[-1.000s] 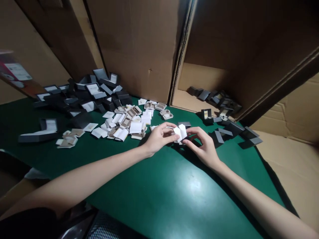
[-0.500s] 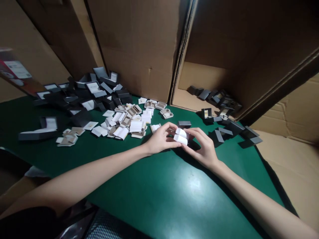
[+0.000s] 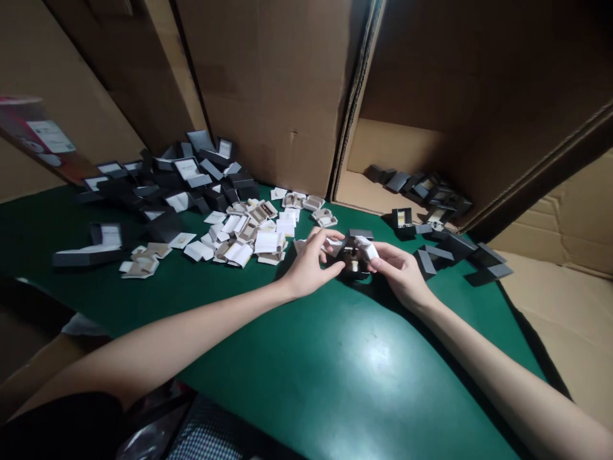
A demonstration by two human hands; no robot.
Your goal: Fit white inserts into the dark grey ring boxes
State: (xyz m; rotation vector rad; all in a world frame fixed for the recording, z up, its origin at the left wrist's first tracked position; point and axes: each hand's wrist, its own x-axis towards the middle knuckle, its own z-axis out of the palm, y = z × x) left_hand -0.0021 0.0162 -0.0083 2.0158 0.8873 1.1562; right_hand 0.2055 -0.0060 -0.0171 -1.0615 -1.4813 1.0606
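Observation:
Both my hands meet at the middle of a green table (image 3: 335, 377). My left hand (image 3: 310, 262) is curled around the left side of a small dark box (image 3: 353, 260), fingertips on its top edge. My right hand (image 3: 397, 268) pinches a white insert (image 3: 366, 248) at the box's right rim, with a pale lining showing inside the box. A heap of white and beige inserts (image 3: 249, 233) lies just left of my left hand.
A pile of dark grey boxes and lids (image 3: 177, 182) covers the table's back left. More dark boxes (image 3: 450, 246) sit at the right, some inside an open cardboard carton (image 3: 383, 153). Cardboard walls stand behind. A long grey box (image 3: 86, 255) lies at the far left.
The white insert, held folded between both hands a second ago, has come down onto the small dark box. The camera shifted slightly, so everything sits a little to the right.

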